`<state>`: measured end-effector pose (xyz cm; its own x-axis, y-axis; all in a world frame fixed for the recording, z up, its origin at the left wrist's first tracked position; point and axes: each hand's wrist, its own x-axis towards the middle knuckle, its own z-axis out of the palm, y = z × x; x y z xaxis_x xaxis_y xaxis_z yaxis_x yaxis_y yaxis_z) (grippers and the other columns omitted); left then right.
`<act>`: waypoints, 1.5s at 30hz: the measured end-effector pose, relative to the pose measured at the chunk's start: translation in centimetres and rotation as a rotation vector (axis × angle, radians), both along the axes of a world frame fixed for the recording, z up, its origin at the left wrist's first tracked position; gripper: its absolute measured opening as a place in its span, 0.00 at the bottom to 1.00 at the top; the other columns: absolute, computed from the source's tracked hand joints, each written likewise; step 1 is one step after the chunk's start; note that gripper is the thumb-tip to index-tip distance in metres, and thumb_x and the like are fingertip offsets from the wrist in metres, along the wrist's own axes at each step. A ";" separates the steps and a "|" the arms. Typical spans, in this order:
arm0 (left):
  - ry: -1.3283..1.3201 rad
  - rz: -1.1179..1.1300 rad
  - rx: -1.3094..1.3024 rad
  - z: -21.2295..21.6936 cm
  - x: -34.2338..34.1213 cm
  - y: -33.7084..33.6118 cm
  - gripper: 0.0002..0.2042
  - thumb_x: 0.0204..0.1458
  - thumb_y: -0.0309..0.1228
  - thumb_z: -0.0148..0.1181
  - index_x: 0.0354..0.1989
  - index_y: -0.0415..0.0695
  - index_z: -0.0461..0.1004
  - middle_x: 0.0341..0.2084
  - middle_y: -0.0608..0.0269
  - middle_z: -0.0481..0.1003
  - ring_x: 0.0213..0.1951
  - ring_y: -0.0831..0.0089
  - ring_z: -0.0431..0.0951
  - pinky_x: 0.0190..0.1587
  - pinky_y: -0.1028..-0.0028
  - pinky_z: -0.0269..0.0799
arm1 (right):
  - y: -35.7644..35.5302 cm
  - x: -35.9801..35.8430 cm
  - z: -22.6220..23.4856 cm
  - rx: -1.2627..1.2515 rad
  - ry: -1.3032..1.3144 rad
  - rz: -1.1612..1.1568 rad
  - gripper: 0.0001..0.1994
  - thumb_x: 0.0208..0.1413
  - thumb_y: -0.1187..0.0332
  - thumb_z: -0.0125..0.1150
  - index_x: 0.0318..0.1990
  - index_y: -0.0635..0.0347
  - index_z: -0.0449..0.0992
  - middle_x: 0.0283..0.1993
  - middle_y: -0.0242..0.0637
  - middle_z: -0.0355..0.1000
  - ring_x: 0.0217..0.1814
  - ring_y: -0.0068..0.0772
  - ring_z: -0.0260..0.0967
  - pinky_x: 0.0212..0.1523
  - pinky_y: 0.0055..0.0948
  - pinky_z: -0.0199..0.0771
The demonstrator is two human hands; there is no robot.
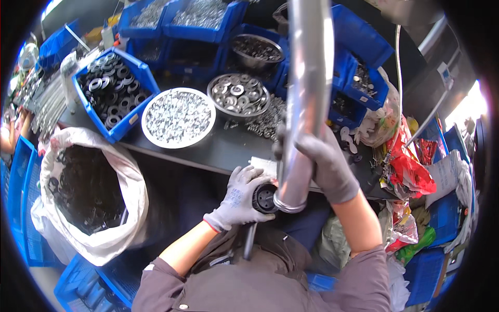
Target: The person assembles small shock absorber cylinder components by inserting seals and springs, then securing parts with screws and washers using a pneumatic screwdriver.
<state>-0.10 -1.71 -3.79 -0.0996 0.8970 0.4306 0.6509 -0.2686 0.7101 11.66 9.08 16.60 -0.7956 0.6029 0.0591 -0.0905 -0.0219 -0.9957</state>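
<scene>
The person wears a grey-brown long-sleeved top, both sleeves pushed up above the elbows; the left hand (240, 200) has a light grey knit glove with a red cuff edge; the right hand (327, 166) wears a darker grey glove.

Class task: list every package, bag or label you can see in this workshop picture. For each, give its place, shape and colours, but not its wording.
White sack: left of the bench, open, full of dark rings.
Red bag: right, crumpled, shiny red.
Clear bag: right, above the red bag, with coloured print.
White label: small rectangle on the blue bin's front.
</scene>
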 end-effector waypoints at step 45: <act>0.461 0.420 0.552 16.0 -4.0 -5.7 0.34 0.35 0.32 0.81 0.53 0.35 0.72 0.44 0.51 0.75 0.41 0.61 0.78 0.42 0.67 0.77 | 1.5 25.6 -12.8 0.367 0.017 -1.156 0.09 0.56 0.66 0.63 0.42 0.61 0.78 0.33 0.40 0.77 0.35 0.40 0.76 0.42 0.36 0.77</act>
<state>-4.13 -7.36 12.23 -0.0845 0.4724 0.8773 0.9679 -0.1701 0.1849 37.29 10.62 3.75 0.2040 0.9019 0.3807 0.1168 0.3637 -0.9242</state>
